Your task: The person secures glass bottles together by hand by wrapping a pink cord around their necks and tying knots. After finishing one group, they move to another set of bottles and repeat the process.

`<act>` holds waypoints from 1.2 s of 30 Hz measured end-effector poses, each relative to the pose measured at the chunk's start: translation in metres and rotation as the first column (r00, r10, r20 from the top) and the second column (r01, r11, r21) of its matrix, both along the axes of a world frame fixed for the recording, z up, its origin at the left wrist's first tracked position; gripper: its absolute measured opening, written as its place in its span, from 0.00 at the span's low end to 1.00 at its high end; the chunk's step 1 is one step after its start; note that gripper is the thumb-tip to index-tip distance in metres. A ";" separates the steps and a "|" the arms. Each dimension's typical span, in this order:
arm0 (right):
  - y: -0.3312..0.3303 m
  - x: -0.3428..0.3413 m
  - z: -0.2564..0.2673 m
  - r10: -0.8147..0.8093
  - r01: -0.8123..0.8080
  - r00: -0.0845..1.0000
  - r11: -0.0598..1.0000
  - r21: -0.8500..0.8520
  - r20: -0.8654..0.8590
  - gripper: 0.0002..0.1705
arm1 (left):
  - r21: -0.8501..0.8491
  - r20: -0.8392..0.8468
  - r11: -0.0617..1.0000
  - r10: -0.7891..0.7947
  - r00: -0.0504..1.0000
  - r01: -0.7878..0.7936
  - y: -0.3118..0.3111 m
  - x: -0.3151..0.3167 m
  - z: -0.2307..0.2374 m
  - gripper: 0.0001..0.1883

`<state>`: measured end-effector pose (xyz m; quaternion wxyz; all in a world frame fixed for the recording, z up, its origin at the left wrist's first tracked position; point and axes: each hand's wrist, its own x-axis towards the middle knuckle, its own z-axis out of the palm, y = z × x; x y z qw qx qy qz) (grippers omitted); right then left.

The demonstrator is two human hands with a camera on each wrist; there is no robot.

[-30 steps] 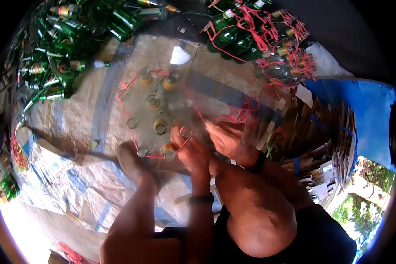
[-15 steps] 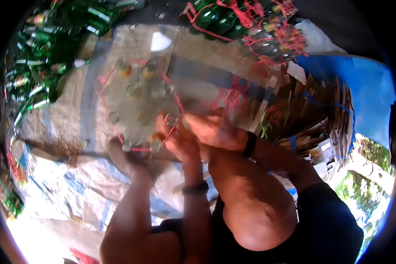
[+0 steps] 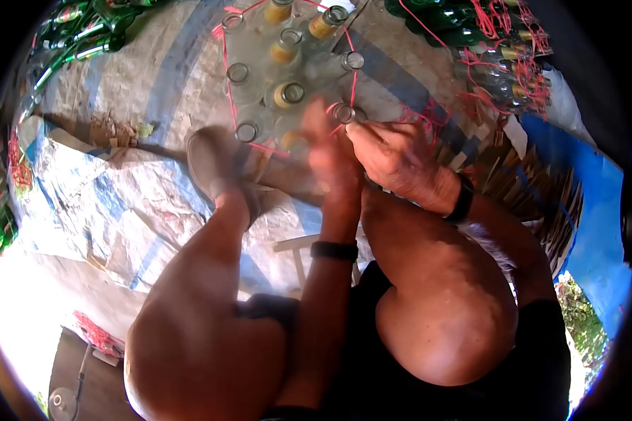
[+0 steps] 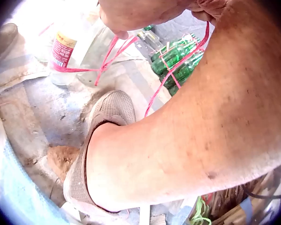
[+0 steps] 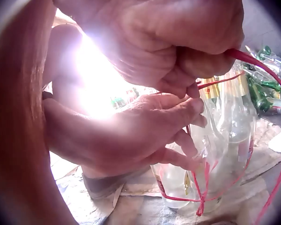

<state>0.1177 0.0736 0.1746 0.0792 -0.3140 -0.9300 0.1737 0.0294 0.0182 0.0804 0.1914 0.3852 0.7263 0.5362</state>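
Note:
Clear glass bottles (image 3: 288, 95) stand upright in a cluster, ringed by pink twine (image 3: 229, 84) high up and, in the right wrist view, by pink twine (image 5: 182, 199) lower down. My left hand (image 3: 333, 158), blurred, is beside the near right bottles. In the right wrist view my left hand (image 5: 126, 133) has bent fingers at the bottles, seemingly pinching twine. Just right of it, my right hand (image 3: 400, 161) is curled by a bottle neck; in the right wrist view my right hand (image 5: 164, 37) grips a pink strand. The left wrist view shows my left hand (image 4: 140, 14) above crossed strands.
Green bottles (image 3: 95, 42) lie at the upper left. Another twine-wrapped bundle (image 3: 502, 74) is at the upper right, near a blue sheet (image 3: 604, 210) and stacked cardboard (image 3: 534, 189). A shoe (image 3: 207, 161) rests below the clear bottles, on the floor covering.
The head view has shifted, so the bottles now appear higher in it. My left hand has moved off the neck of the near right bottle; my right hand has come up close beside that neck.

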 end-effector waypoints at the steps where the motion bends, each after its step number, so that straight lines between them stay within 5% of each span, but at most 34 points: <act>1: 0.000 -0.001 0.001 0.021 -0.021 1.000 1.000 0.005 -0.006 0.14 | -0.003 0.003 1.000 0.008 1.000 -0.007 -0.002 0.000 -0.001 0.27; 11: 0.020 -0.035 0.034 0.211 -0.217 0.976 0.969 0.115 0.063 0.10 | -0.017 0.061 0.998 -0.061 0.996 0.062 -0.002 -0.004 0.004 0.29; 13: 0.030 -0.040 0.038 0.405 -0.433 0.894 0.890 0.140 0.191 0.11 | -0.082 0.013 0.995 -0.048 0.999 0.049 -0.001 -0.002 0.006 0.30; 20: 0.056 -0.066 0.044 0.616 -0.661 0.738 0.742 0.112 0.276 0.07 | -0.019 0.093 0.998 -0.054 0.994 0.056 0.000 -0.003 -0.002 0.20; 22: 0.061 -0.072 0.041 0.613 -0.669 0.729 0.733 0.126 0.306 0.05 | -0.201 0.145 0.969 -0.113 0.983 0.141 -0.010 0.003 -0.005 0.16; 26: 0.077 -0.080 0.045 0.599 -0.636 0.725 0.772 -0.006 0.340 0.05 | -0.213 0.063 0.960 -0.172 0.983 0.182 -0.018 0.004 -0.015 0.15; 27: 0.081 -0.081 0.046 0.563 -0.566 0.774 0.820 -0.084 0.291 0.06 | -0.141 0.037 0.984 -0.102 0.994 0.106 -0.014 0.003 -0.012 0.07; 29: 0.085 -0.081 0.043 0.517 -0.489 0.820 0.856 -0.168 0.244 0.06 | -0.069 0.016 0.997 -0.032 0.999 0.033 -0.013 0.001 -0.005 0.08; 32: 0.093 -0.078 0.037 0.513 -0.486 0.843 0.855 -0.182 0.160 0.07 | -0.251 0.021 0.961 -0.112 0.993 0.114 -0.014 -0.002 0.000 0.17; 34: 0.097 -0.077 0.035 0.492 -0.475 0.867 0.863 -0.173 0.074 0.08 | -0.056 -0.035 0.996 -0.072 0.997 0.070 -0.008 -0.003 0.004 0.18; 36: 0.100 -0.080 0.037 0.488 -0.460 0.865 0.865 -0.202 0.119 0.08 | -0.114 -0.004 0.989 -0.096 0.995 0.095 -0.008 -0.005 0.009 0.20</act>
